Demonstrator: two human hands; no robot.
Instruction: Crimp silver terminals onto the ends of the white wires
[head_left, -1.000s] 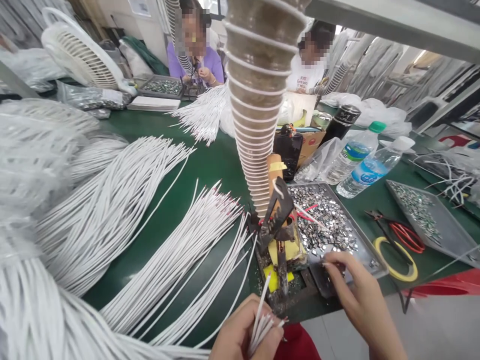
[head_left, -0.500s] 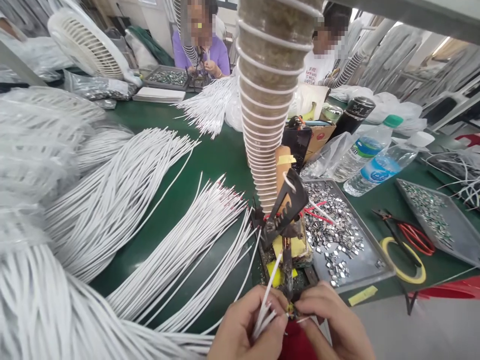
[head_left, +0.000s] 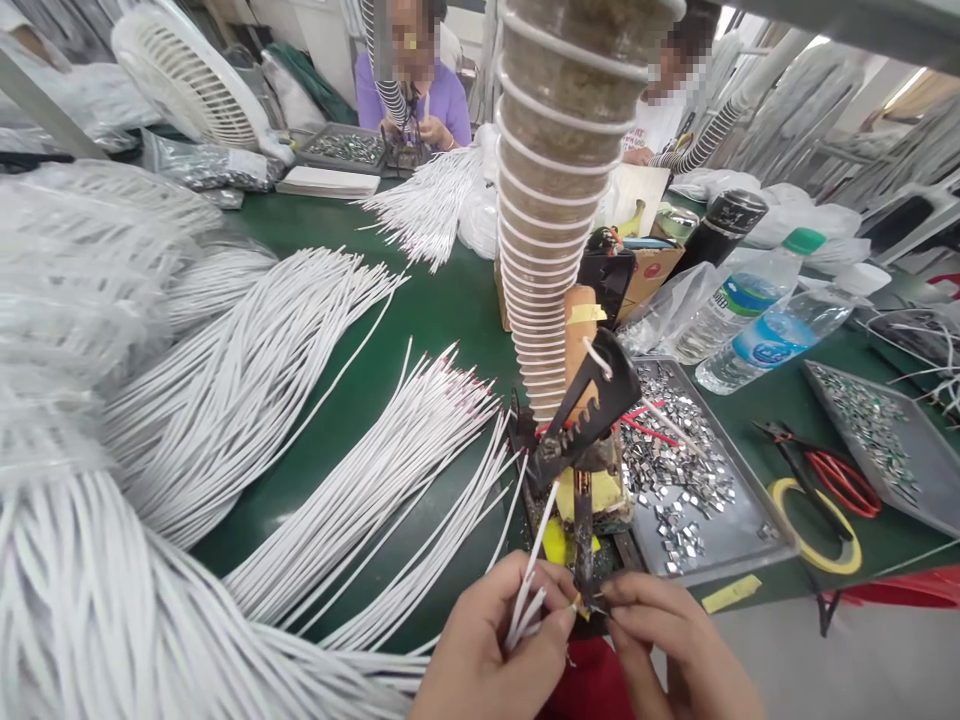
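My left hand (head_left: 499, 635) is closed on a few white cables (head_left: 543, 535), which stick up between thumb and fingers. My right hand (head_left: 675, 640) is pinched beside it, its fingertips around something too small to make out. Both sets of fingertips meet at the lower end of a soldering iron (head_left: 583, 535), mounted tip down in a black bracket (head_left: 592, 410). Where tip and fingers come together, a small yellowish spot shows; the joint itself is mostly hidden. Left of the iron, loose white cables (head_left: 442, 540) lie beside a thicker bundle of white cables (head_left: 375, 480).
A ribbed hose (head_left: 555, 200) hangs above the iron. At right are a tray (head_left: 750, 545) of small metal connectors, pliers (head_left: 840, 480), a tape roll (head_left: 814, 550) and bottles (head_left: 772, 340). More cable bundles (head_left: 247, 370) cover the left. Two people sit opposite.
Both hands have moved slightly up, bringing the fingertips closer to the iron's lower end. The whole view has shifted a little. The cables stay in my left hand.
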